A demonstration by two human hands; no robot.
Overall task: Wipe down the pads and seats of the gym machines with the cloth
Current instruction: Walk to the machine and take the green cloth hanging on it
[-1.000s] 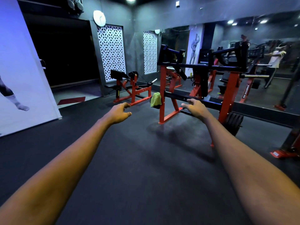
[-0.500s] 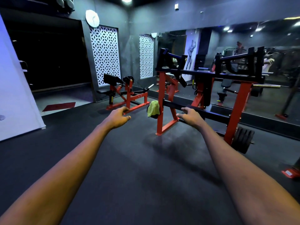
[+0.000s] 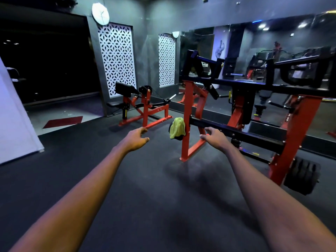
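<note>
Head view: your left hand [image 3: 135,140] and right hand [image 3: 215,138] reach empty, fingers loose — yellow-green cloth [image 3: 177,128] hangs ready on the end of the black steel crossbar [image 3: 254,138].

Open floor [image 3: 145,179] ahead; red machine frame [image 3: 187,124] beside cloth [image 3: 177,127].

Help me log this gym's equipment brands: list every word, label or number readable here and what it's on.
Nothing here reads clearly.
Red strut at far right: dark vertical lettering, too blurred.
Wall clock: dial too blurred for numbers.
Poster in the mirror: a figure, no legible words.
</note>
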